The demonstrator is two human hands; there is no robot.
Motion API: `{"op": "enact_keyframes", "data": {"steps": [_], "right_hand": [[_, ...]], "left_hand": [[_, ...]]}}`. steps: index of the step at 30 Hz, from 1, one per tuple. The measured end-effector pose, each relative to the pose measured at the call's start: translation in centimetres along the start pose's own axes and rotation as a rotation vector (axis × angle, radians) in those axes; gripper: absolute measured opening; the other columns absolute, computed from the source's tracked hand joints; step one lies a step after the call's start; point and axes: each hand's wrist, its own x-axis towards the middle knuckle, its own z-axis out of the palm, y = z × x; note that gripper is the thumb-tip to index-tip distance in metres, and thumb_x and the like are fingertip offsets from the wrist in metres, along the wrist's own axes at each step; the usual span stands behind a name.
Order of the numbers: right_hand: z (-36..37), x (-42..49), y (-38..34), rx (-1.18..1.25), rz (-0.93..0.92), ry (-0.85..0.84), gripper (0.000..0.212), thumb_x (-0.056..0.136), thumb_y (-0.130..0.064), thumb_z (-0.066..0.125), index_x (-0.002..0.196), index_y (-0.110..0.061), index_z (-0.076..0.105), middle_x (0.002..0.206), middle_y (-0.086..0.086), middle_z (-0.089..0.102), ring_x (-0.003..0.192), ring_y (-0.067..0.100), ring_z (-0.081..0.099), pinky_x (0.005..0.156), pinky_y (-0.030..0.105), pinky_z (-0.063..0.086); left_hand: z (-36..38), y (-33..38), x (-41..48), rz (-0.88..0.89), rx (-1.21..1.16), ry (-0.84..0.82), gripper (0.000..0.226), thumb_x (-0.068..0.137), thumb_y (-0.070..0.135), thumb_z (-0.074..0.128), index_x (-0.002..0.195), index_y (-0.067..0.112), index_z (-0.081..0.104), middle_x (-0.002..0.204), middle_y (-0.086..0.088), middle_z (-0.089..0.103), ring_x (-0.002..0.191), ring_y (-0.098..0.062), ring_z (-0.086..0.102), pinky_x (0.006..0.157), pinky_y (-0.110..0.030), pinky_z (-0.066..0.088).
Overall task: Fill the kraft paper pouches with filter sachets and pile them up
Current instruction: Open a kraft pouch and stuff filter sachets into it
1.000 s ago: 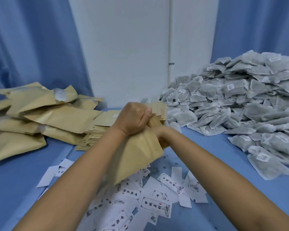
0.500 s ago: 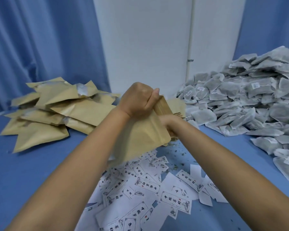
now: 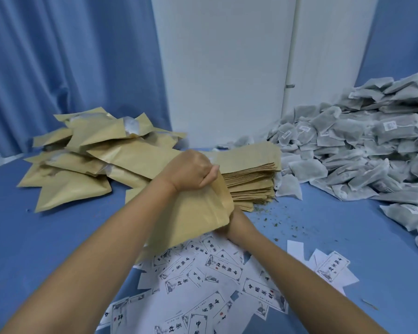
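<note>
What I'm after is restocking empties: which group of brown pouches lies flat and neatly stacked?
The stack in the middle, just behind the pouch being held: thin, flat, edges aligned. The pile at the left is puffed and jumbled.

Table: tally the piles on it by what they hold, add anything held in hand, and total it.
Pile of filled pouches: 1
Stack of flat pouches: 1
Heap of sachets: 1
Spread of printed labels: 1
Pouch gripped by the left hand: 1
Total: 5
</note>
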Motion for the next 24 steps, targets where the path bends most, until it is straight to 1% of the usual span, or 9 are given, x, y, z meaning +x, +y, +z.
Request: {"op": "enact_keyframes", "data": {"steps": [2,5,7,10,12,15,17,20,24], "right_hand": [[0.8,-0.3,0.1,-0.015,-0.076,0.093,0.005,0.088,-0.013,0.050,0.084,-0.017,0.050,0.093,0.007,0.053,0.083,0.021,0.049,0.065,0.031,0.041],[0.2,-0.2,0.4,0.020,-0.048,0.144,0.019,0.080,0.000,0.047,0.066,-0.013,0.049,0.074,0.008,0.050,0.073,0.022,0.045,0.060,0.031,0.033],[-0.3,0.0,0.6,-0.063,-0.028,0.138,0.020,0.079,0.007,0.049,0.066,-0.007,0.057,0.069,0.010,0.053,0.062,0.022,0.047,0.055,0.029,0.036],[-1.2,0.2,1.1,0.191,-0.004,0.142,0.031,0.083,0.010,0.045,0.063,-0.008,0.061,0.061,0.003,0.055,0.051,0.011,0.044,0.044,0.017,0.036],[-2.3,0.2,1.6,0.397,0.001,0.166,0.021,0.084,0.007,0.055,0.072,-0.004,0.067,0.066,0.002,0.060,0.053,0.010,0.049,0.042,0.010,0.038],[-4.1,-0.4,2.4,0.548,-0.012,0.100,0.006,0.086,-0.005,0.068,0.085,0.000,0.072,0.071,0.001,0.063,0.055,0.010,0.053,0.048,0.014,0.044],[-5.3,-0.6,2.7,0.536,-0.031,0.161,0.012,0.090,-0.009,0.065,0.078,-0.007,0.070,0.068,-0.001,0.060,0.058,0.010,0.050,0.051,0.016,0.042],[-7.0,-1.2,2.0,0.472,-0.128,0.379,0.019,0.093,-0.007,0.056,0.075,-0.011,0.061,0.070,0.000,0.056,0.063,0.011,0.049,0.055,0.016,0.037],[-7.7,-2.8,-0.4,0.710,-0.366,0.499,0.022,0.093,-0.002,0.054,0.075,-0.016,0.059,0.063,-0.005,0.056,0.054,0.004,0.053,0.052,0.015,0.042]], "left_hand": [[0.7,0.6,-0.6,-0.048,-0.058,0.020,0.049,0.088,0.016,0.038,0.042,0.000,0.047,0.039,-0.014,0.043,0.033,-0.028,0.041,0.036,-0.029,0.038],[1.1,1.0,-1.0,-0.074,-0.078,0.046,0.048,0.087,0.015,0.038,0.041,0.002,0.046,0.039,-0.012,0.041,0.032,-0.027,0.040,0.036,-0.027,0.035],[1.2,1.0,-1.2,-0.078,-0.074,0.049,0.048,0.087,0.014,0.038,0.041,0.002,0.046,0.038,-0.011,0.040,0.032,-0.026,0.039,0.035,-0.026,0.034],[1.2,0.7,-1.5,-0.105,-0.099,0.051,0.048,0.087,0.015,0.038,0.041,0.001,0.045,0.039,-0.012,0.040,0.032,-0.026,0.039,0.035,-0.028,0.036],[1.3,0.6,-1.6,-0.118,-0.111,0.058,0.049,0.088,0.015,0.038,0.041,0.000,0.044,0.039,-0.012,0.040,0.032,-0.026,0.039,0.036,-0.028,0.037],[1.3,0.4,-1.6,-0.131,-0.118,0.069,0.049,0.088,0.015,0.037,0.041,0.000,0.042,0.039,-0.013,0.039,0.032,-0.027,0.039,0.036,-0.028,0.038],[1.4,0.4,-1.6,-0.137,-0.117,0.067,0.049,0.088,0.015,0.037,0.041,0.000,0.041,0.039,-0.013,0.039,0.032,-0.026,0.038,0.036,-0.030,0.037],[1.7,0.7,-1.6,-0.142,-0.114,0.058,0.049,0.087,0.015,0.037,0.041,0.000,0.040,0.038,-0.012,0.037,0.032,-0.024,0.037,0.035,-0.030,0.036],[2.1,1.0,-1.5,-0.139,-0.119,0.052,0.049,0.087,0.016,0.037,0.041,0.000,0.041,0.038,-0.012,0.037,0.033,-0.025,0.037,0.034,-0.030,0.037]]}}
